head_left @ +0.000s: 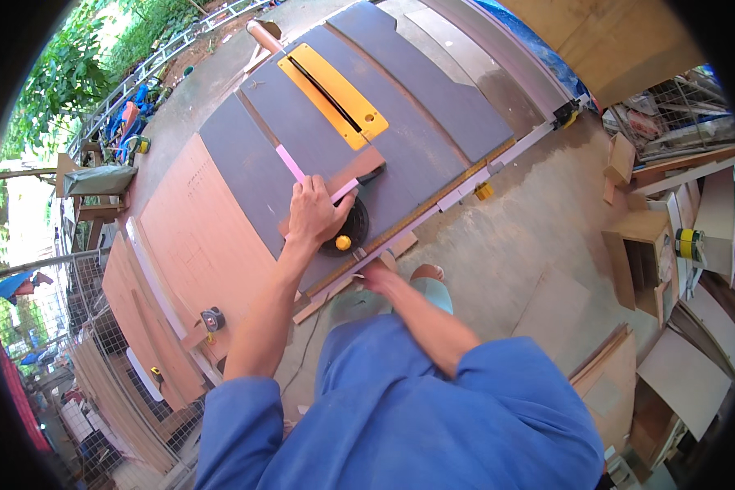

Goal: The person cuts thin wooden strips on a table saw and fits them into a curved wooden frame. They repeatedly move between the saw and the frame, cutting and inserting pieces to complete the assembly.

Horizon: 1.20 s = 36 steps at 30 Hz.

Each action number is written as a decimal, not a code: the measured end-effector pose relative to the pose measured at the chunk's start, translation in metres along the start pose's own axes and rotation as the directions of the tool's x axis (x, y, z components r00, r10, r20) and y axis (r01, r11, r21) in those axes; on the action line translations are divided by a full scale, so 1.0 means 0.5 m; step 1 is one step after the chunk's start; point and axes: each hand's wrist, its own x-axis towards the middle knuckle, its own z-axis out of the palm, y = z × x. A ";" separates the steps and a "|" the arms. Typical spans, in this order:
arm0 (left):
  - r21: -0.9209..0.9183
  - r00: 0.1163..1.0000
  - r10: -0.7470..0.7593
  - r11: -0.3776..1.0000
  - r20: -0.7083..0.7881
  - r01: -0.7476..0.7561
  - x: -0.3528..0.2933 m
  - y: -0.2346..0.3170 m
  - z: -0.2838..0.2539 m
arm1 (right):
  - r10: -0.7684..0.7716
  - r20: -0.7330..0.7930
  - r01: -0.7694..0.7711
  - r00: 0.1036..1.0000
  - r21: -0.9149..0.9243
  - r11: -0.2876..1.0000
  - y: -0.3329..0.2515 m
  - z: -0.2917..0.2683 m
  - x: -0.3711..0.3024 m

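Note:
My left hand (317,211) is closed over the top of a black mitre gauge (358,232) with a yellow knob, on the grey top of a table saw (408,90). A brown wooden piece (361,167) lies along the gauge's far side, partly covered by my fingers. The gauge's pale bar (289,162) runs forward in a slot of the saw top. Ahead is a yellow insert plate (367,122) with a long dark slit; no blade can be made out. My right hand (376,276) is low at the saw's front edge, blurred, its fingers partly hidden.
A light wooden panel (208,204) extends the saw's left side, with a tape measure (212,318) near its front. A metal rail (457,193) runs along the saw's front edge. Board offcuts and an open wooden box (629,257) stand at right; long planks (139,314) lean at left.

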 end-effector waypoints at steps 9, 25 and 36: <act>-0.009 0.996 0.084 0.996 0.022 -0.084 -0.009 -0.032 -0.003 | -0.910 0.332 0.672 0.249 -0.736 -0.084 -0.162 0.068 -0.313; 0.008 0.985 0.150 0.989 0.084 -0.151 0.007 -0.054 0.001 | -0.969 0.170 0.864 0.181 -0.498 0.073 -0.136 0.156 -0.091; 0.006 0.983 0.179 0.984 0.038 -0.180 0.037 -0.074 -0.009 | -0.973 0.217 0.848 0.081 -0.528 -0.047 -0.152 0.165 -0.046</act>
